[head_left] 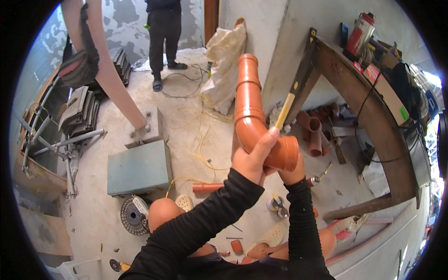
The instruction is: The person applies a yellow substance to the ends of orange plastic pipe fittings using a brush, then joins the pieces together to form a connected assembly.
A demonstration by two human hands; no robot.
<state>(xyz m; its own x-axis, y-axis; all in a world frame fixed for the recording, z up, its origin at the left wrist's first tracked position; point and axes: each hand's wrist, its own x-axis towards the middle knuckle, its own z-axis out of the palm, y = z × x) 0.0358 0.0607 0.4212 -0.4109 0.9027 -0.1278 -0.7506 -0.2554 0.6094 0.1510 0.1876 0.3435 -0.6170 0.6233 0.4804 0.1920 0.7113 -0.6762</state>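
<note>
My left hand [254,161] is wrapped round a glossy orange plastic pipe assembly [248,102], its thumb lying over the bend. The assembly has a long straight part with collars pointing away from me. Its short bent end, with a wide socket, turns to the right. My right hand [293,173] is up against the underside of that socket; its fingers are hidden behind the pipe. A slim pale wooden stick [285,111] sticks up beside my left thumb. Its lower end is hidden, so which hand holds it I cannot tell.
Between my knees stand an open tin [275,204] and a short orange pipe piece [237,247]. A grey-blue box [140,167] lies left, beside a pink post [109,70]. Right is a cluttered wooden bench [385,112] with pipe fittings [315,135] under it. A person [164,37] stands beyond.
</note>
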